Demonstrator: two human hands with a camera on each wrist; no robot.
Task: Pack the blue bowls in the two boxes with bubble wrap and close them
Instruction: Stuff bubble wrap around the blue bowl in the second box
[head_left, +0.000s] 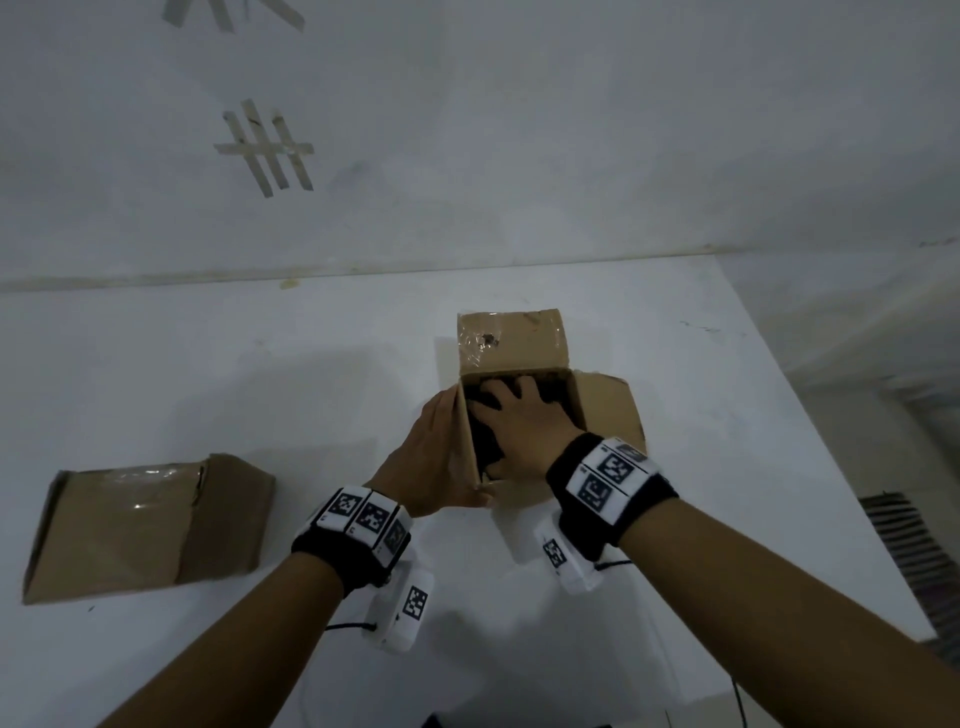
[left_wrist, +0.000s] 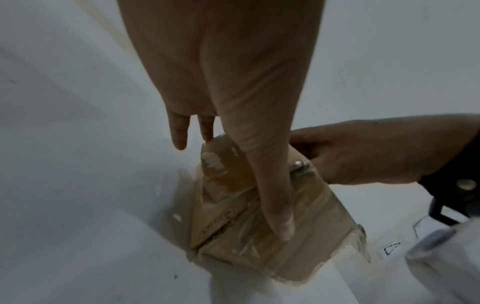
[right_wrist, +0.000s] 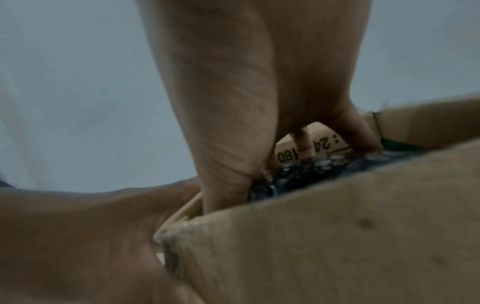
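An open cardboard box (head_left: 511, 340) stands at the middle of the white table, its flaps folded outward. Inside lies a dark blue bowl wrapped in bubble wrap (head_left: 480, 441), mostly hidden under my right hand (head_left: 524, 431), whose spread fingers press down on it. The right wrist view shows the bubbly wrap (right_wrist: 298, 174) under those fingers, behind the box's near wall (right_wrist: 337, 236). My left hand (head_left: 431, 457) lies flat against the box's left side, its fingers straight. In the left wrist view its thumb (left_wrist: 272, 195) runs down the taped cardboard (left_wrist: 233, 236).
A second cardboard box (head_left: 140, 530), shut and taped, lies at the table's left. The white table (head_left: 208, 374) ends at a wall behind with strips of tape (head_left: 267, 148). Its right edge drops off near a striped object (head_left: 898, 535).
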